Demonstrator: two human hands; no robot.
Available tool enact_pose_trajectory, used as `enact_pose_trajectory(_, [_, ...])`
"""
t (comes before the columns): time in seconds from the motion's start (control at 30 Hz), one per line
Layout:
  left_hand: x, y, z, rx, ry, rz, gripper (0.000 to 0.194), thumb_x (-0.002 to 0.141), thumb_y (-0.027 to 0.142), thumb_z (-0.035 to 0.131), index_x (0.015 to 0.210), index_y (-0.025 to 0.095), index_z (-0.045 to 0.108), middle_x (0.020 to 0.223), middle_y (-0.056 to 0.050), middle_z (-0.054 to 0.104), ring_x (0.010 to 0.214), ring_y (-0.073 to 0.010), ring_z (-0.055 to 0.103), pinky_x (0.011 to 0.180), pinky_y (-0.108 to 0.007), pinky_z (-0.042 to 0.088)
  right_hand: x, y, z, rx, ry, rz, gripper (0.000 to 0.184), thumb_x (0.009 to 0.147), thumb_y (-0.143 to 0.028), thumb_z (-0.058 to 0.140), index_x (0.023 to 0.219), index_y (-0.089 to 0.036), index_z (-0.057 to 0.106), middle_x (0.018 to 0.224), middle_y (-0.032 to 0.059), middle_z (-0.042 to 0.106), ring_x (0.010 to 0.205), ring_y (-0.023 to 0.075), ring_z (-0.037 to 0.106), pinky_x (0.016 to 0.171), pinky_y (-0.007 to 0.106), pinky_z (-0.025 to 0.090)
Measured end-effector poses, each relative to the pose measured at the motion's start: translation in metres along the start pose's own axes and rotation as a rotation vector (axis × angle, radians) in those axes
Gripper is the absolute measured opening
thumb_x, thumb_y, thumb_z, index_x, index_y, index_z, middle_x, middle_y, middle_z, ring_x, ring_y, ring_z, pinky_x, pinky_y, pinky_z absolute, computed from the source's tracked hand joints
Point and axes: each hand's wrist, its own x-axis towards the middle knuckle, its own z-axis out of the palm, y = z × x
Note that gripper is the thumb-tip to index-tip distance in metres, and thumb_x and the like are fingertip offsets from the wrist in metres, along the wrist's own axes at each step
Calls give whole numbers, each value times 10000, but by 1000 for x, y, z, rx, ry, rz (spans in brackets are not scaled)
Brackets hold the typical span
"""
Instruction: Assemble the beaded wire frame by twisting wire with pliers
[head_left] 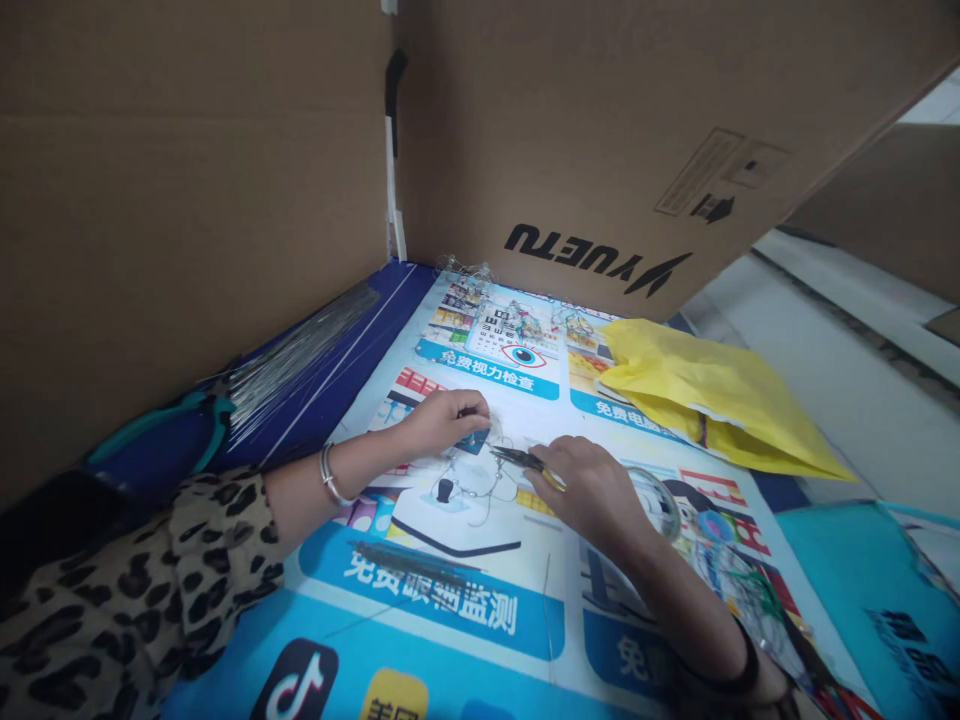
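Note:
My right hand [585, 485] is wrapped round a pair of pliers [517, 457] with dark narrow jaws and a yellowish handle. The jaws point left toward my left hand [446, 420], whose thumb and fingers pinch the end of a thin wire strand [487, 432]. The strand loops down onto the printed sheet below, with small beads [471, 491] on it. Whether the jaws grip the wire is too small to tell. Near my left wrist, short dark wires [409, 555] lie in a bunch on the sheet.
Cardboard panels [525, 130] stand behind and to the left. A bundle of long silvery wires [300, 355] lies left, beside teal-handled pliers [214, 420]. At right are a yellow bag [705, 395], a round clear dish [660, 500] and tangled coloured strands [750, 590]. Beaded wires [465, 272] sit at the back.

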Motion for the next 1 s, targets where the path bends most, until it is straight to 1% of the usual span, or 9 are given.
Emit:
enact_pose_trajectory(0.2, [-2,3,0,-4,-7,-63,141,777,260,547,698,145,572,620,37,499,589,-85,440,558,-199,335,-2,-2,2,39,40,-3,206,836,-328,539,934,-197,664,839,59,644,790,178,563,715,285,391])
enact_pose_trajectory(0.37, [-3,1,1,-15,-4,-76,153,768,282,552,695,147,563,605,38,493,572,-84,434,539,-196,331,-1,-4,4,43,95,7,217,847,-333,522,952,-198,655,859,64,635,813,181,549,733,289,377])
enact_pose_trajectory(0.5, [-4,0,1,-16,6,-81,180,766,300,555,669,150,532,582,44,478,545,-76,424,515,-187,321,2,-6,8,14,86,-16,216,859,-337,508,956,-205,648,879,63,630,826,186,535,729,296,356])
enact_pose_trajectory(0.6, [-6,1,1,-24,-8,-105,190,768,310,553,667,151,523,577,45,486,537,-76,428,508,-185,324,3,-8,10,-3,83,-34,205,867,-328,501,942,-206,648,847,55,630,808,179,530,708,289,339])
enact_pose_trajectory(0.73, [-7,3,1,19,-1,-111,191,768,314,549,670,150,536,581,43,485,548,-80,426,513,-185,314,2,-11,4,-35,36,-54,204,879,-332,488,920,-205,642,782,42,615,750,166,517,662,282,312])
enact_pose_trajectory(0.87, [-9,7,0,77,-2,-109,201,782,317,533,665,154,532,579,46,471,567,-88,428,533,-193,310,0,-14,-1,-40,-14,-43,193,882,-321,482,892,-207,638,770,40,604,749,165,518,649,286,301])
enact_pose_trajectory(1.0, [-10,8,-2,102,-16,-109,188,796,305,518,675,160,525,596,44,496,593,-96,452,555,-198,319,-1,-13,0,-11,9,-38,190,877,-301,486,928,-207,643,778,42,608,759,163,524,664,286,315])
